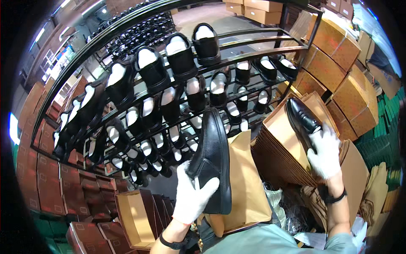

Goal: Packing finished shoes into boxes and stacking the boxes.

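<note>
Now the left hand point(192, 197), in a white knitted glove, is closed around the heel part of a black smooth leather slip-on shoe point(213, 158). The fingers wrap over the side of the shoe and the thumb presses on the other side, so the shoe stands almost upright in the middle of the view, with its toe pointing up toward the rack. Just behind this shoe there is a tan paper bag point(247, 186), standing near the person's body.

The right hand point(325, 151), also in a white glove, rests on a second black leather shoe point(301, 118). Its fingers lie curled over the heel end of that shoe and hold it. This shoe lies tilted on top of a stack of flat brown cardboard box blanks point(281, 148), on the person's right side, with its toe pointing up and to the left.

Beyond both hands stands a dark metal rack point(253, 53) with several rails, filled with many black shoes that have white paper stuffed inside. Closed brown cardboard shoe boxes point(334, 67) are piled at the right, and an open brown box point(135, 213) lies low at the left.
</note>
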A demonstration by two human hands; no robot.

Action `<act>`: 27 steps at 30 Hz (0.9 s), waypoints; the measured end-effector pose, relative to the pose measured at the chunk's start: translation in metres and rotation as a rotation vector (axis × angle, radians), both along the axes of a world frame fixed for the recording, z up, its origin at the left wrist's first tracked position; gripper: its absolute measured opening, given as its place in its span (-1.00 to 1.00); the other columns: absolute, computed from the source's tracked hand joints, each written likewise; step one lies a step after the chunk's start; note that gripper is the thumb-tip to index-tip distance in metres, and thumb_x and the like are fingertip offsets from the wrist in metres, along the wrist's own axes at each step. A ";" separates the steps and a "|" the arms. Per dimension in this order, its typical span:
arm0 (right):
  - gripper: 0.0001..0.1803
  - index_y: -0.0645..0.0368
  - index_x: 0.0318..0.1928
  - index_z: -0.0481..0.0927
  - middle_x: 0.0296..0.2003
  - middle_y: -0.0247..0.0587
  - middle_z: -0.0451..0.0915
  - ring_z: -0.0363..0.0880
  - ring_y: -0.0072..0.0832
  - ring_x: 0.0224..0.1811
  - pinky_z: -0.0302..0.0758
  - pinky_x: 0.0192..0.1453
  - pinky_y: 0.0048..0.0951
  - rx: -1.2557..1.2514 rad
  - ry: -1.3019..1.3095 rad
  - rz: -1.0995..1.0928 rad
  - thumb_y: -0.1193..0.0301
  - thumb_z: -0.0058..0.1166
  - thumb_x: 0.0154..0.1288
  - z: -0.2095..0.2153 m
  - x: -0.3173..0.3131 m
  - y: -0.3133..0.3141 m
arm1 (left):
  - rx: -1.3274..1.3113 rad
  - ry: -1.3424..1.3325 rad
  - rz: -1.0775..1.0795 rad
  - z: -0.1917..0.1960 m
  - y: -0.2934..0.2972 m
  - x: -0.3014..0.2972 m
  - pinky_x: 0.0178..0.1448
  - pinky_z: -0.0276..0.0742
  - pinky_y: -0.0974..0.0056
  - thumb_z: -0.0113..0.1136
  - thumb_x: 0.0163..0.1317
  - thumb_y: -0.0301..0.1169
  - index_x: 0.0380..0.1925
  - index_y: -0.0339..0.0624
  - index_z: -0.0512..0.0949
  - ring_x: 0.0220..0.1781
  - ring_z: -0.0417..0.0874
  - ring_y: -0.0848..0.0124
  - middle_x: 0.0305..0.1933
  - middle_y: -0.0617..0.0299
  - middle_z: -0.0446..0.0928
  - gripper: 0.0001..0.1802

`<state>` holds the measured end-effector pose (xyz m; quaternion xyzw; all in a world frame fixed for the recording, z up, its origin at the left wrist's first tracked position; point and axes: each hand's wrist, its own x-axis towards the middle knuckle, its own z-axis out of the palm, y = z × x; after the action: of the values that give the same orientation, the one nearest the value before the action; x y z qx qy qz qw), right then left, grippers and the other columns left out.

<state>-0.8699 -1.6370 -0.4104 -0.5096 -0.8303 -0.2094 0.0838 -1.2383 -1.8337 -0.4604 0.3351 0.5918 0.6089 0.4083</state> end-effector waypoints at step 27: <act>0.04 0.43 0.63 0.31 0.35 0.34 0.66 0.77 0.15 0.28 0.66 0.53 0.05 -1.951 2.285 0.282 0.43 0.17 0.04 -0.064 -0.089 -0.117 | -0.293 0.185 0.300 -0.135 -0.109 -0.024 -0.13 0.64 0.29 0.35 0.48 -0.38 0.16 -0.45 0.67 -0.25 0.70 0.48 -0.23 0.19 0.76 -0.62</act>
<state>-0.9584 -1.7540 -0.4741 -0.1663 -0.1707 0.9157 0.3235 -1.2625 -1.9423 -0.5952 0.2347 0.7520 0.5372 0.3015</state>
